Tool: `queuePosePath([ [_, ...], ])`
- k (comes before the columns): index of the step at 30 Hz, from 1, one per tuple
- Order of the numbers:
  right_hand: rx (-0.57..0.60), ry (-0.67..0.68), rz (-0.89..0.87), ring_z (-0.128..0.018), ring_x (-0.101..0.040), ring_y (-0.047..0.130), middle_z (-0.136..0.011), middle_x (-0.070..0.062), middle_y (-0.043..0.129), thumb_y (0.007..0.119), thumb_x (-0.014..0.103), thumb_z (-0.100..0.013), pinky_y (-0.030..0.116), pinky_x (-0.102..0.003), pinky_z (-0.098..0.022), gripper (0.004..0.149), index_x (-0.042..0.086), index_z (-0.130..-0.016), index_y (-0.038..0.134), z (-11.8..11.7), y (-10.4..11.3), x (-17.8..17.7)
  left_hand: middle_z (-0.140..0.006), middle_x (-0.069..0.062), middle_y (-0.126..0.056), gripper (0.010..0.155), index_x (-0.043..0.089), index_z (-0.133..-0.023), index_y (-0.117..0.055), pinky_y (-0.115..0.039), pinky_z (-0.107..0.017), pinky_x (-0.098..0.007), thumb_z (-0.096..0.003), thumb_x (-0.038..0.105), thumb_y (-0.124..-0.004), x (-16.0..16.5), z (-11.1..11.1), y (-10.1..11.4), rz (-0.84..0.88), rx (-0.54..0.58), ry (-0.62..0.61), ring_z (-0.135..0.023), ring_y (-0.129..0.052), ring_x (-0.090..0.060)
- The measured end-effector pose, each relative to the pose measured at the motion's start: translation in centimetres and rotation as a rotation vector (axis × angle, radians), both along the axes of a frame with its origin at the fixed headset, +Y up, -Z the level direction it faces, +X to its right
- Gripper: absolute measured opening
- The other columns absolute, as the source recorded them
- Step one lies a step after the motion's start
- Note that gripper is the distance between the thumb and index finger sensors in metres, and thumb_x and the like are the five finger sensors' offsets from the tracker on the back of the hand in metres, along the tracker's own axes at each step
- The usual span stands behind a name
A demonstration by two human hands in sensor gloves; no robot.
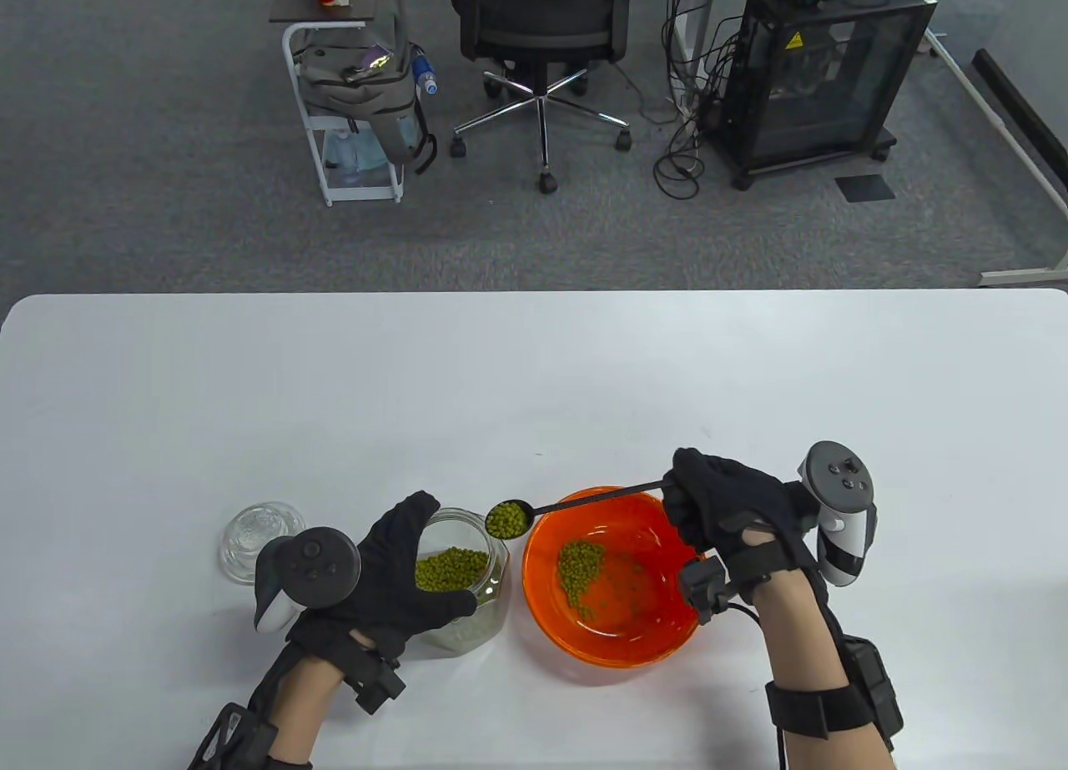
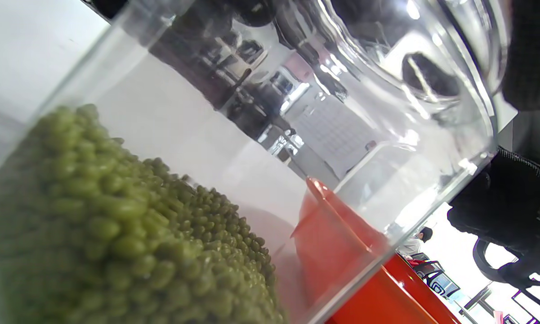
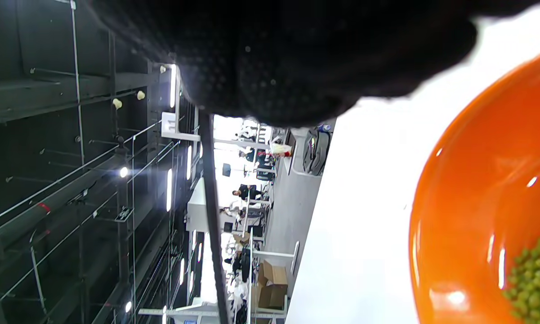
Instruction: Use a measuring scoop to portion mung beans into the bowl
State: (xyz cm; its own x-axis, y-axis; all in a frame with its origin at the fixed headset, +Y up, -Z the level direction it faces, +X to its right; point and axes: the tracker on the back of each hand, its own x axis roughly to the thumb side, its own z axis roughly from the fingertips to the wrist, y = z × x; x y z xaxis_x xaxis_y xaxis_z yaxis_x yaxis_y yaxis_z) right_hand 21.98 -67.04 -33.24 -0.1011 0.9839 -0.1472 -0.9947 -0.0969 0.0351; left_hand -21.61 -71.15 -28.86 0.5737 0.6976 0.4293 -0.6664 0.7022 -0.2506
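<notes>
The right hand (image 1: 726, 511) has its fingers curled round the far end of the black measuring scoop (image 1: 576, 503), holding it roughly level; the scoop head, heaped with mung beans (image 1: 506, 519), sits above the gap between the jar rim and the bowl rim. The left hand (image 1: 400, 570) wraps the side of the clear glass jar (image 1: 467, 578), fingers curved against the glass, steadying it; the left wrist view shows the beans banked inside the jar and the orange wall close alongside. The orange bowl (image 1: 584, 636) stands just beside the jar, to its right, with a small pile of beans already on its floor. Judged step: carrying a loaded scoop from jar to bowl. The next move calls for drawing the head in over the bowl's interior before tipping, kept level until then, since beans shed at the rim would land on the table. The jar's glass lid (image 1: 254, 536) lies just left of the left hand. The surface is a plain white table (image 1: 534, 369); beyond it, grey carpet, an office chair (image 1: 542, 19), a white cart with a backpack (image 1: 359, 78), and a black cabinet (image 1: 818, 69) with trailing cables
</notes>
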Motion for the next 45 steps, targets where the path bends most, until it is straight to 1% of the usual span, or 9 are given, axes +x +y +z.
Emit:
queuePosePath([
  [7, -0.018, -0.093, 0.035, -0.018, -0.022, 0.099, -0.044, -0.013, 0.102, 0.078, 0.045, -0.050, 0.086, -0.034, -0.014, 0.042, 0.008, -0.057, 0.098, 0.2, -2.0, 4.5, -0.116, -0.028, -0.039, 0.124, 0.003, -0.110, -0.027, -0.054, -0.072, -0.074, -0.0380, 0.082, -0.090, 0.0, 0.0, 0.0, 0.003, -0.002, -0.002, -0.106, -0.056, -0.059],
  [15, -0.052, -0.155, 0.086, -0.018, -0.022, 0.099, -0.044, -0.013, 0.102, 0.079, 0.045, -0.050, 0.086, -0.034, -0.014, 0.042, 0.008, -0.057, 0.098, 0.9, -3.6, 7.4, -0.116, -0.028, -0.039, 0.124, 0.003, -0.110, -0.027, -0.055, -0.072, -0.074, -0.0381, 0.082, -0.089, 0.0, 0.0, 0.0, -0.001, -0.001, -0.004, -0.105, -0.056, -0.059],
  [20, -0.044, -0.178, 0.158, -0.019, -0.022, 0.099, -0.045, -0.013, 0.102, 0.080, 0.046, -0.049, 0.086, -0.035, -0.015, 0.042, 0.009, -0.057, 0.098, 1.4, -3.7, 7.7, -0.116, -0.028, -0.039, 0.124, 0.003, -0.110, -0.027, -0.055, -0.072, -0.074, -0.0382, 0.082, -0.089, 0.0, 0.0, 0.0, 0.001, -0.001, -0.004, -0.106, -0.056, -0.059],
  [26, 0.023, -0.193, 0.292, -0.020, -0.023, 0.099, -0.046, -0.013, 0.101, 0.080, 0.046, -0.049, 0.086, -0.035, -0.016, 0.042, 0.009, -0.057, 0.098, 2.0, -2.5, 7.0, -0.116, -0.028, -0.039, 0.124, 0.003, -0.110, -0.027, -0.054, -0.072, -0.074, -0.0383, 0.082, -0.089, 0.0, 0.0, 0.0, 0.003, 0.000, -0.003, -0.106, -0.056, -0.059],
  [31, 0.118, -0.182, 0.436, -0.022, -0.024, 0.099, -0.048, -0.013, 0.101, 0.081, 0.047, -0.049, 0.086, -0.036, -0.018, 0.042, 0.010, -0.058, 0.098, 2.3, -1.3, 5.7, -0.116, -0.028, -0.039, 0.124, 0.003, -0.110, -0.027, -0.054, -0.072, -0.074, -0.0383, 0.083, -0.089, 0.0, 0.0, 0.0, 0.003, 0.000, -0.004, -0.106, -0.056, -0.059],
  [36, 0.263, -0.181, 0.575, -0.022, -0.024, 0.099, -0.048, -0.013, 0.102, 0.081, 0.047, -0.048, 0.086, -0.036, -0.018, 0.042, 0.010, -0.058, 0.099, 2.9, 0.2, 4.3, -0.116, -0.028, -0.039, 0.124, 0.003, -0.110, -0.027, -0.054, -0.072, -0.074, -0.0385, 0.082, -0.089, -0.1, 0.0, 0.0, 0.002, 0.000, -0.005, -0.106, -0.056, -0.059],
  [38, 0.335, -0.168, 0.639, -0.022, -0.024, 0.099, -0.048, -0.012, 0.102, 0.081, 0.047, -0.048, 0.086, -0.036, -0.019, 0.042, 0.011, -0.058, 0.099, 3.2, 0.8, 3.6, -0.116, -0.028, -0.039, 0.124, 0.003, -0.110, -0.027, -0.054, -0.072, -0.074, -0.0386, 0.082, -0.089, -0.1, 0.0, 0.0, 0.001, 0.000, -0.005, -0.105, -0.056, -0.059],
  [43, 0.582, -0.097, 0.837, -0.026, -0.025, 0.099, -0.052, -0.011, 0.102, 0.081, 0.049, -0.047, 0.086, -0.037, -0.022, 0.042, 0.013, -0.059, 0.099, 4.3, 2.5, 1.2, -0.116, -0.028, -0.039, 0.124, 0.003, -0.110, -0.027, -0.054, -0.072, -0.074, -0.0384, 0.083, -0.089, -0.1, 0.0, 0.0, 0.002, 0.000, -0.004, -0.106, -0.056, -0.059],
  [45, 0.683, -0.101, 0.895, -0.027, -0.025, 0.099, -0.052, -0.011, 0.102, 0.081, 0.049, -0.046, 0.086, -0.038, -0.022, 0.042, 0.013, -0.059, 0.099, 4.9, 3.1, 0.2, -0.116, -0.028, -0.039, 0.124, 0.003, -0.110, -0.027, -0.054, -0.072, -0.074, -0.0384, 0.083, -0.089, -0.1, 0.0, 0.0, 0.002, 0.000, -0.003, -0.105, -0.056, -0.059],
])
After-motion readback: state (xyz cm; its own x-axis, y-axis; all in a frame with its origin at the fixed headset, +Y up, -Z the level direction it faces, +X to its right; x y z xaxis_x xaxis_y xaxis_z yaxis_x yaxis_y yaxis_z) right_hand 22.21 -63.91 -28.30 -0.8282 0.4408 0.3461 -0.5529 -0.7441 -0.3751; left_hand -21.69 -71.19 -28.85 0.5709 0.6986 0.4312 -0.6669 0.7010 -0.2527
